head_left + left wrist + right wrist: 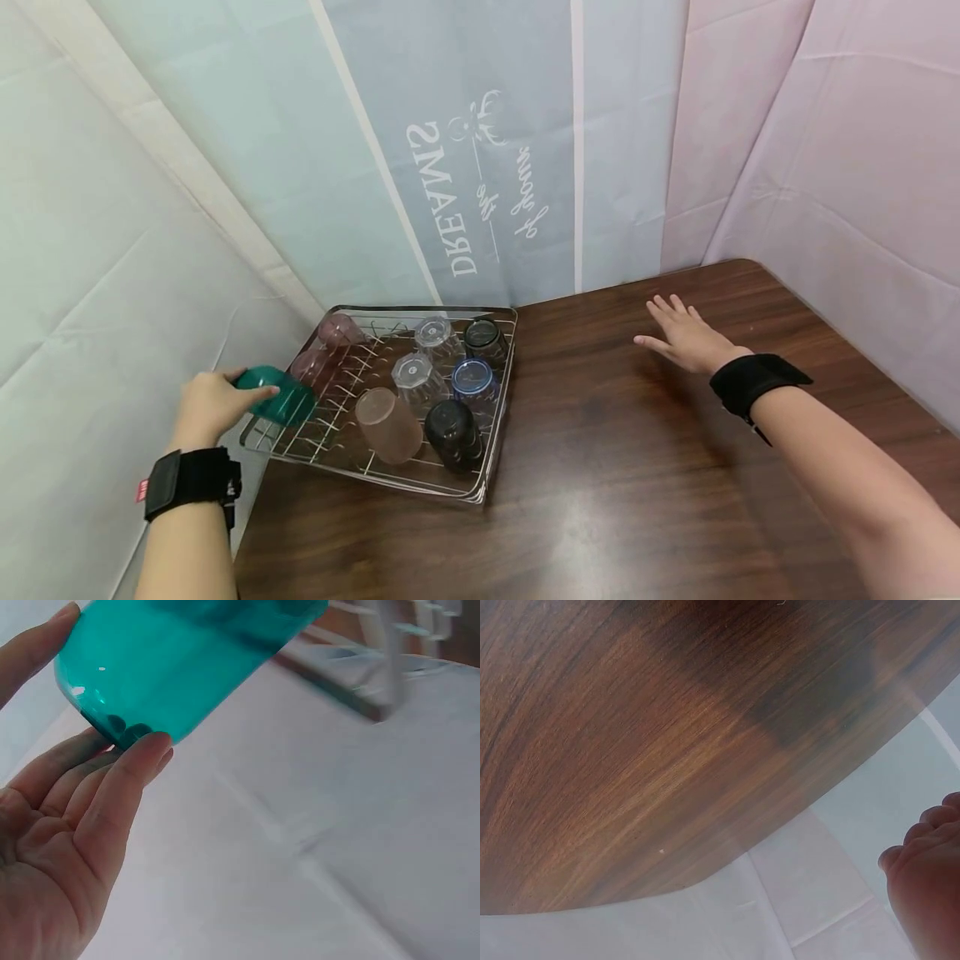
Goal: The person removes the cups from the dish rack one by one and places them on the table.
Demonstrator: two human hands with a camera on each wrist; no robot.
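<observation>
My left hand (209, 407) pinches the base end of a teal see-through cup (281, 395), thumb on one side and fingers on the other. The cup lies tilted over the left front corner of a metal wire dish rack (390, 478). In the left wrist view the teal cup (180, 667) shows close up, with fingertips at its base edge. Two pinkish glasses (341, 331) lean on the rack's left side just behind it. Over the right part of the wooden table (585, 450), my right hand (686, 337) is held with fingers spread, holding nothing.
On the rack's right half several cups stand upside down: two clear glasses (417, 379), a frosted pinkish cup (388, 425), a blue-based glass (474, 380) and two dark cups (453, 433). Curtains with printed lettering (442, 200) hang behind and beside the table.
</observation>
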